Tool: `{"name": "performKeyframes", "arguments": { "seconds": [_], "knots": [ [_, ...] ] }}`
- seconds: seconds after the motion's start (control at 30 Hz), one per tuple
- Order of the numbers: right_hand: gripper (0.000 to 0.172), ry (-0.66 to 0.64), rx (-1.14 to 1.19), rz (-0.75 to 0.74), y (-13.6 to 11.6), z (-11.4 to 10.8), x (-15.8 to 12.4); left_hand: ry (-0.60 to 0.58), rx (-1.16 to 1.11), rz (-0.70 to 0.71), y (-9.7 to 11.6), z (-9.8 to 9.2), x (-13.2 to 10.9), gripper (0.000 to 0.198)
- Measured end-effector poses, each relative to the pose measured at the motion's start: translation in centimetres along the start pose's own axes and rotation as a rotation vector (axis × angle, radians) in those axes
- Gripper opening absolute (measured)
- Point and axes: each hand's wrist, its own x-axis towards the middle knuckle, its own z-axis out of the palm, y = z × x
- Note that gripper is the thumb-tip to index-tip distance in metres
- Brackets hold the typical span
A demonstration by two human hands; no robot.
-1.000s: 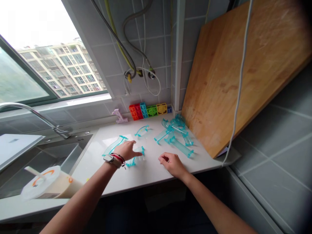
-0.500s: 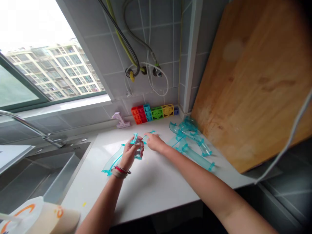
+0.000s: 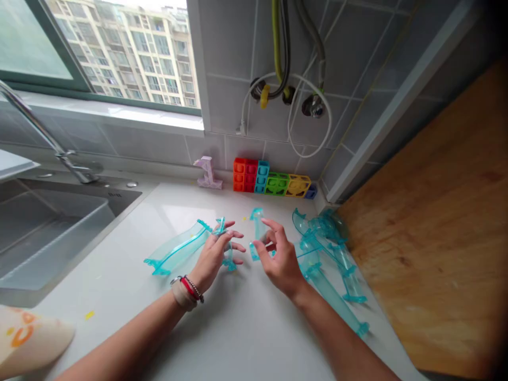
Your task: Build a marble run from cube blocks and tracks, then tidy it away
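My left hand is around a short clear teal plastic track piece, its fingers partly spread and its thumb across the top. My right hand has thumb and forefinger curled about another clear teal track piece; the fingers hide part of it. A gap separates the two hands. Just left of my left hand, a longer teal track piece lies on the white counter. Several more teal pieces are heaped beyond my right wrist.
Along the wall stand a pale purple piece and a row of coloured blocks. A sink with a faucet is at left, a paper cup at lower left. A wooden board leans at right.
The view has turned and come closer. My right hand has gone from pointing at the small teal piece to curling around it. My left hand keeps its piece, with its fingers more spread.
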Motion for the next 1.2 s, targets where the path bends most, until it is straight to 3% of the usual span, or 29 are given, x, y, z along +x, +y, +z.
{"name": "performKeyframes", "arguments": {
  "seconds": [0.1, 0.23, 0.37, 0.47, 0.57, 0.67, 0.73, 0.83, 0.97, 1.1, 1.17, 1.2],
  "knots": [
    [0.065, -0.123, 0.024, 0.032, 0.5, 1.4, -1.2, 0.022, -0.018, -0.053, -0.1, 0.4, -0.3, 0.054],
    [0.056, -0.087, 0.05, 0.118, 0.6, 2.0, -1.4, 0.04, 0.008, -0.073, 0.1, 0.4, -0.4, 0.051],
    [0.051, -0.085, 0.246, 0.247, 0.6, 1.8, -1.1, 0.003, -0.005, -0.079, 0.3, 0.2, -0.2, 0.052],
    [0.045, -0.1, 0.376, 0.255, 0.8, 1.5, -0.9, -0.03, -0.071, -0.144, 0.3, 0.1, -0.2, 0.054],
    [0.036, -0.169, 0.33, 0.118, 1.1, 0.9, -0.7, -0.11, -0.155, -0.216, 0.1, 0.0, -0.2, 0.048],
    [0.049, -0.278, 0.092, -0.13, 1.3, -0.1, -0.3, -0.204, -0.213, -0.29, 0.0, -0.3, -0.1, 0.039],
    [0.06, -0.347, -0.074, -0.26, 1.2, -0.8, 0.0, -0.204, -0.227, -0.367, 0.2, -0.6, 0.1, 0.034],
    [0.063, -0.45, -0.256, -0.346, 0.7, -1.3, 0.1, -0.201, -0.229, -0.447, 0.6, -1.0, 0.1, 0.028],
    [0.062, -0.48, -0.33, -0.382, 0.1, -1.2, 0.1, -0.328, -0.204, -0.516, 1.2, -1.3, -0.3, 0.028],
    [0.044, -0.431, -0.279, -0.309, 0.0, -1.4, 0.1, -0.323, -0.138, -0.521, 1.3, -1.3, -0.4, 0.036],
    [0.028, -0.338, -0.242, -0.169, 0.1, -1.5, 0.1, -0.251, -0.065, -0.44, 1.0, -1.1, -0.3, 0.043],
    [0.029, -0.286, -0.201, -0.077, 0.1, -1.6, 0.1, -0.21, -0.015, -0.381, 0.9, -1.1, -0.2, 0.046]
  ]
}}
